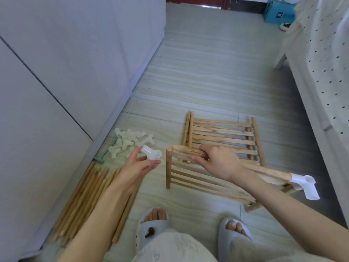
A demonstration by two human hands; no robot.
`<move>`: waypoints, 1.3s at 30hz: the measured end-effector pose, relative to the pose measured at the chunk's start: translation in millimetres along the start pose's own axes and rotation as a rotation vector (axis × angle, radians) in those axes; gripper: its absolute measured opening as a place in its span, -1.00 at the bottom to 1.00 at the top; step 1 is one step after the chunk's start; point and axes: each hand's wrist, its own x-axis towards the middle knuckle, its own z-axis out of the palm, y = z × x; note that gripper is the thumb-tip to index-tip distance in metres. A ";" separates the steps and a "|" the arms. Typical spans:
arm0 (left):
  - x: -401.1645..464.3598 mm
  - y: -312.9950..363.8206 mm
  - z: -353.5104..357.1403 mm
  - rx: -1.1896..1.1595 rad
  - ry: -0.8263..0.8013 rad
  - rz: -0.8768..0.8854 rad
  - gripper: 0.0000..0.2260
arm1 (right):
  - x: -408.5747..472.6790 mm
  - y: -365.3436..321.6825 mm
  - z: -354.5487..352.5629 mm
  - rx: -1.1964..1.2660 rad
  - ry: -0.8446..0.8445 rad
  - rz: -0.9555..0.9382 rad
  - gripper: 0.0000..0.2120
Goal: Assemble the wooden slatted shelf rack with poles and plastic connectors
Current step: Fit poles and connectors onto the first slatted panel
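At centre frame, the right hand (217, 159) curls its fingers around the top rail of a slatted shelf panel (198, 178), tilted up off the floor (207, 82). A white connector (306, 186) caps that rail's end at the right. The left hand (139, 165) pinches a loose plastic connector (152, 152) just left of the panel's bare corner. More connectors (130, 141) lie piled at left centre, poles (85, 201) at lower left, and other panels (222, 137) lie flat just behind.

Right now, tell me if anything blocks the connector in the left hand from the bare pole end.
Nothing visible does. The left hand holds the connector just beside the bare pole end; only open floor shows between. The right hand grips the pole further along.
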 end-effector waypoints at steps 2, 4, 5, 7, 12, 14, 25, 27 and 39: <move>-14.3 0.5 4.5 0.086 0.003 0.038 -0.50 | -6.2 -3.5 -0.4 0.020 -0.018 0.001 -0.72; -26.3 -0.2 9.7 0.147 0.020 0.106 -0.46 | -11.0 -6.1 -2.0 0.040 -0.026 0.000 -0.75; -31.8 -0.3 12.5 0.153 0.026 0.151 -0.47 | -13.1 -7.6 -3.1 0.049 -0.028 0.000 -0.76; -41.2 -0.2 15.6 0.177 0.043 0.250 -0.52 | -16.5 -10.4 -3.9 0.060 -0.027 0.001 -0.77; -51.1 0.6 18.5 0.308 0.082 0.426 -0.72 | -23.8 -11.9 -2.1 0.070 -0.009 -0.023 -0.73; -49.3 -1.3 19.4 0.387 0.110 0.501 -0.79 | -23.9 -9.8 -3.4 0.088 -0.021 -0.023 -0.73; -26.1 -17.2 47.5 0.123 -0.001 0.554 -0.83 | -24.4 -8.5 -2.2 0.046 0.015 -0.011 -0.69; -26.3 -17.7 47.9 0.116 0.003 0.549 -0.81 | -25.1 -8.0 -3.4 0.055 0.005 -0.010 -0.69; -33.0 -12.4 39.7 0.487 0.043 0.661 -0.70 | -27.5 -8.7 -4.6 0.047 0.016 -0.027 -0.71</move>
